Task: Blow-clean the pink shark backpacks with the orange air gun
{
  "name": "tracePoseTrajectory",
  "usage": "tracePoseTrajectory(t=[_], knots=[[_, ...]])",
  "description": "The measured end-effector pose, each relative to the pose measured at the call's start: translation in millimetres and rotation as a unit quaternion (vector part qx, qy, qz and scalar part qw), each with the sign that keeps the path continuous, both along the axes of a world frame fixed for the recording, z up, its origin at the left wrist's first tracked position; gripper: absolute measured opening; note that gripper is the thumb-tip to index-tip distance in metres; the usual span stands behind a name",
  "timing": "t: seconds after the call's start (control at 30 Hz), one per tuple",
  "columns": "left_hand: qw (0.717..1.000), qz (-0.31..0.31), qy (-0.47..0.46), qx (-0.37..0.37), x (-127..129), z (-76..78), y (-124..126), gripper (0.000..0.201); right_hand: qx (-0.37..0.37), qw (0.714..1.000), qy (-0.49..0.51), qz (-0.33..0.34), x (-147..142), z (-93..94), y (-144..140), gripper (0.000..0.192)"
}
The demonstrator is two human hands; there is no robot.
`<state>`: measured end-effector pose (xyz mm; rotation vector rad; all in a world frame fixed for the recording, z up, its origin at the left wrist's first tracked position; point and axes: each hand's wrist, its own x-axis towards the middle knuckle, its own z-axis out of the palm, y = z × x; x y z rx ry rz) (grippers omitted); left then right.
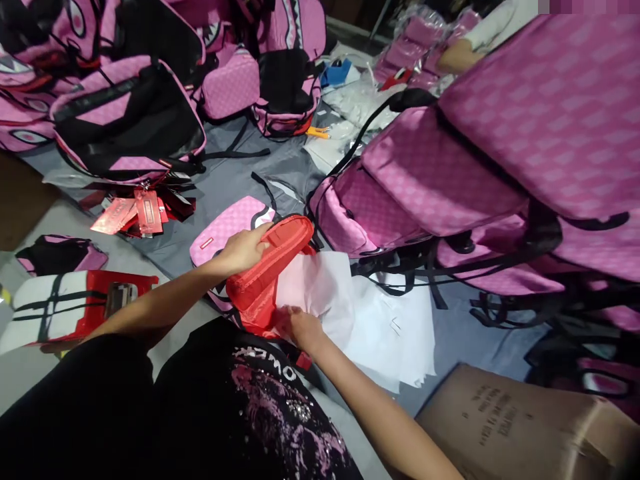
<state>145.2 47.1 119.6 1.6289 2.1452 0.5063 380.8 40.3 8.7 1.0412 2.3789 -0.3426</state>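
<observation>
My left hand grips the upper edge of a red padded pouch that belongs to a pink checkered backpack lying in front of me. My right hand pinches white tissue paper at the pouch's open lower end. More white paper sheets lie spread on the grey cloth to the right of my hands.
Several pink checkered backpacks are piled at the right and more at the back left. Red hang tags lie at the left. A cardboard box stands at the lower right. Another person's arm shows at the top.
</observation>
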Motion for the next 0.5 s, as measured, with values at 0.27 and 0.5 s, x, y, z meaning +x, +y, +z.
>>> tracePoseTrajectory(t=[0.27, 0.5], knots=[[0.988, -0.046, -0.122, 0.081, -32, -26.0, 10, 0.050, 0.132, 0.989, 0.057, -0.027, -41, -38.6, 33, 0.063], [0.984, -0.077, -0.141, 0.074, -49, -32.4, 15, 0.051, 0.154, 0.986, -0.015, -0.054, -7, -80.4, 32, 0.080]])
